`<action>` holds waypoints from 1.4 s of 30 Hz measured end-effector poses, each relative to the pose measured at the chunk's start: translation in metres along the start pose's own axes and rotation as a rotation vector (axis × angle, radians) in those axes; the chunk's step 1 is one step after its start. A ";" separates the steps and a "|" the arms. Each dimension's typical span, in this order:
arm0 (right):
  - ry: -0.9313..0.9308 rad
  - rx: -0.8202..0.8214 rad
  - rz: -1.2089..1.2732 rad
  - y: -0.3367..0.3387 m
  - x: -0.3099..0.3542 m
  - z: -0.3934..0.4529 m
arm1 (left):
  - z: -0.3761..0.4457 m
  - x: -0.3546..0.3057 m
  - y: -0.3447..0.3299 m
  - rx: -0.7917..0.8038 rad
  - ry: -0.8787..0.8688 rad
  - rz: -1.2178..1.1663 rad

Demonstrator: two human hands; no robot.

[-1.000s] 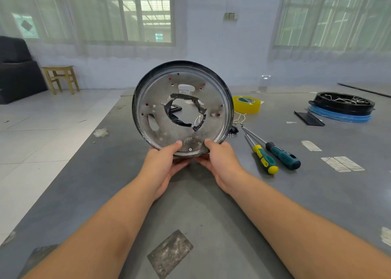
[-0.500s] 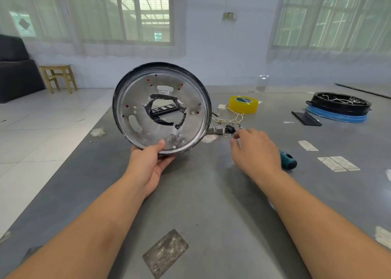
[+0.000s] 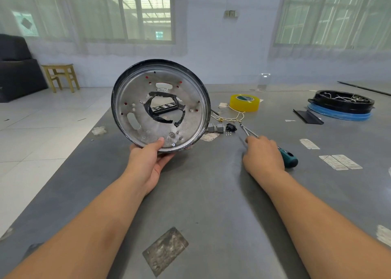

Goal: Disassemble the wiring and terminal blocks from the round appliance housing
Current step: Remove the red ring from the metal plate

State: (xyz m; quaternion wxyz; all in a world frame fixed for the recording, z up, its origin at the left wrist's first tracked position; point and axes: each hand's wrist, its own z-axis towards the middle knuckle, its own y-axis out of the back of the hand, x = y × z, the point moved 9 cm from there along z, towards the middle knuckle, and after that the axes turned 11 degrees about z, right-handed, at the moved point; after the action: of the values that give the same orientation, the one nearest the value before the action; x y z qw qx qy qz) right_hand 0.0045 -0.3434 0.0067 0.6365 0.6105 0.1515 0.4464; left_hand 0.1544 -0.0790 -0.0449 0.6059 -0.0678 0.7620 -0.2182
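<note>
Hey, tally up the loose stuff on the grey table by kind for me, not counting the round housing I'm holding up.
Screwdrivers: 2
Yellow tape roll: 1
Grey terminal blocks: 2
Black socket: 1
Black ring part on blue disc: 1
Black flat strip: 1
Total: 8

No legible text; green-white label on yellow tape roll [image 3: 244,102] too blurred to read.

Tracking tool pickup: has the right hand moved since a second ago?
Yes. The right hand left the housing, moving right to the screwdrivers, below the tape roll.
</note>
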 end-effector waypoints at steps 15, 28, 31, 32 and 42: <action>0.233 0.070 1.335 -0.015 0.093 -0.074 | 0.012 -0.024 0.025 -0.035 -0.131 -0.051; -0.155 0.704 1.648 -0.068 0.129 -0.099 | 0.013 -0.025 0.024 0.007 -0.200 -0.032; -0.191 0.779 1.665 -0.072 0.130 -0.100 | 0.012 -0.026 0.023 -0.006 -0.215 -0.008; -0.201 0.791 1.669 -0.072 0.130 -0.100 | 0.011 -0.026 0.023 -0.013 -0.218 -0.009; -0.196 0.810 1.677 -0.070 0.131 -0.101 | 0.008 -0.029 0.025 -0.022 -0.233 -0.065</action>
State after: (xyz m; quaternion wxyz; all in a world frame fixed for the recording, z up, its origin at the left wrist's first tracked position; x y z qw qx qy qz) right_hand 0.0298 -0.1696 -0.0320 -0.1447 0.7304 -0.2487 0.6194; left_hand 0.1734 -0.0485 -0.0308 0.6822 -0.1243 0.6861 -0.2199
